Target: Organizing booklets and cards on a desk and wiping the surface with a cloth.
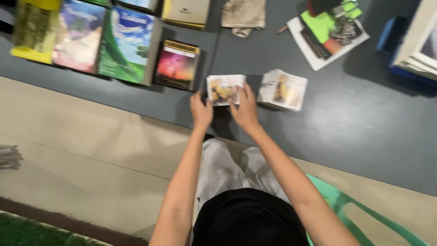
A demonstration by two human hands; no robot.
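Observation:
Both my hands hold one small stack of booklets [223, 87] with a yellow and white cover, just above the dark grey mat [355, 123]. My left hand [200, 110] grips its lower left corner. My right hand [246, 109] grips its right side, fingers over the edge. A second, similar small stack [283, 89] lies on the mat right next to it, to the right of my right hand.
A row of larger books lies at the back left: a dark sunset-coloured one [177, 64], a green one [127, 45], a pink one [78, 36], a yellow one [34, 32]. A folded cloth [243, 16], a pile of papers [325, 34] and stacked books [419, 41] lie farther back. A green plastic chair [350, 209] is under me.

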